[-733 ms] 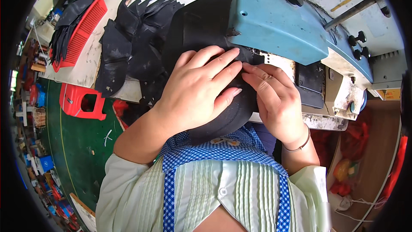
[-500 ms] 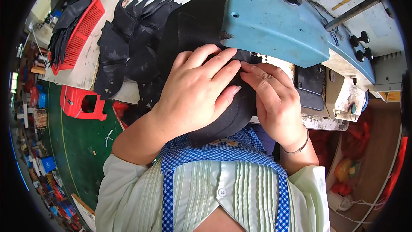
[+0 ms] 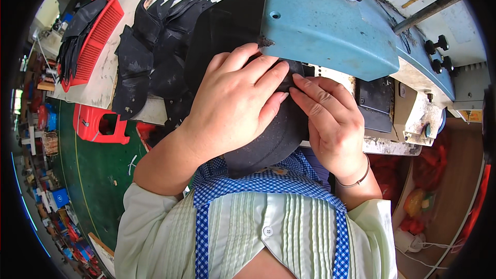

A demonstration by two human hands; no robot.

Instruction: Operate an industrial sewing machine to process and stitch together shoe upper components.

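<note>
A black, leather-like sheet piece (image 3: pixel 274 147) lies under the front of a light-blue machine head (image 3: pixel 330 26), its rounded near end hanging over the table edge toward my apron. My left hand (image 3: pixel 235 90) lies across the piece with fingers stretched out and spread, thumb apart from the index finger. At the piece's edge, just below the machine head, my right hand (image 3: pixel 330 116) pinches the material between thumb and fingers; the exact grip is partly hidden. Both sets of fingertips are close together. The machine's working point is hidden behind its cover and my fingers.
Several overlapping black cut pieces (image 3: pixel 165 46) are heaped left on the white table (image 3: pixel 106 67). Beyond them a red basket (image 3: pixel 98 41) holds more black pieces. A red stool (image 3: pixel 98 124) stands on the green floor. At the right are black knobs (image 3: pixel 439 54) and a shelf compartment with red bags.
My left fingertips and thumb have moved slightly away from me, and a small gap now separates them from my right fingertips. The black piece has barely moved.
</note>
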